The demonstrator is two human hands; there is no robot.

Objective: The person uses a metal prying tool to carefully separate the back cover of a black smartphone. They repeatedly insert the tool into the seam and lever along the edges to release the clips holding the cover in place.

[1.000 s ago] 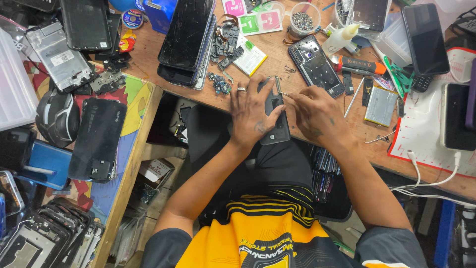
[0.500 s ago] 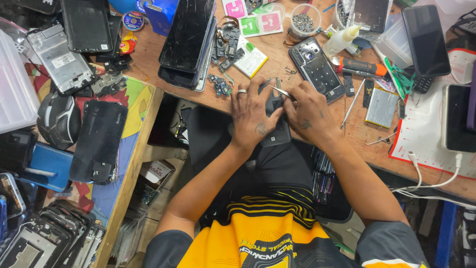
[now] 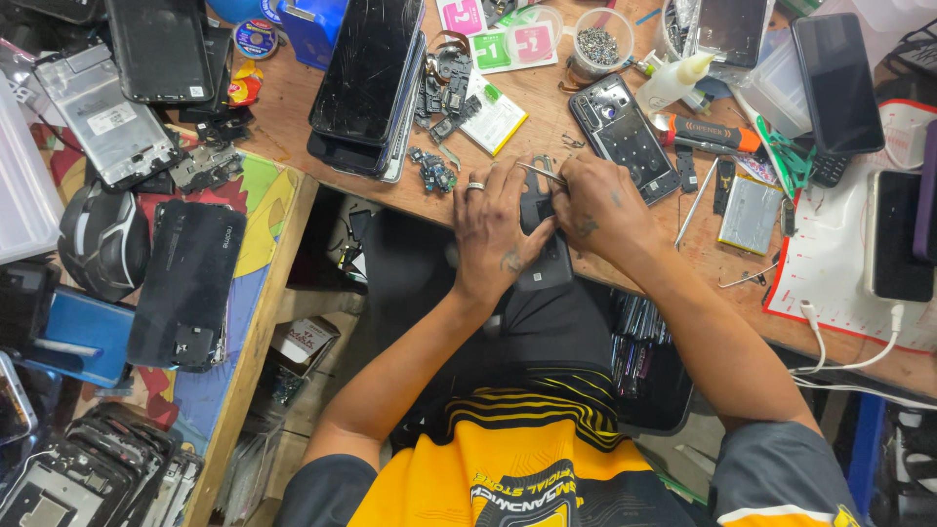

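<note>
At the near edge of the wooden bench [image 3: 293, 107] I see a dark phone [image 3: 547, 256]; its long axis runs toward and away from me, lower end overhanging the edge; stacked screens [image 3: 366, 78] and a bare phone frame [image 3: 625, 137] crowd both sides, leaving little room; my left hand [image 3: 498, 229] lies flat, fingers spread, pinning it; my right hand [image 3: 600, 205] pinches metal tweezers [image 3: 542, 172] against its upper end.

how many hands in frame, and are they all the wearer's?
2, both the wearer's. Left hand presses on the dark phone at the bench edge; right hand beside it holds tweezers over the phone's top. No other person's hands visible.
</note>
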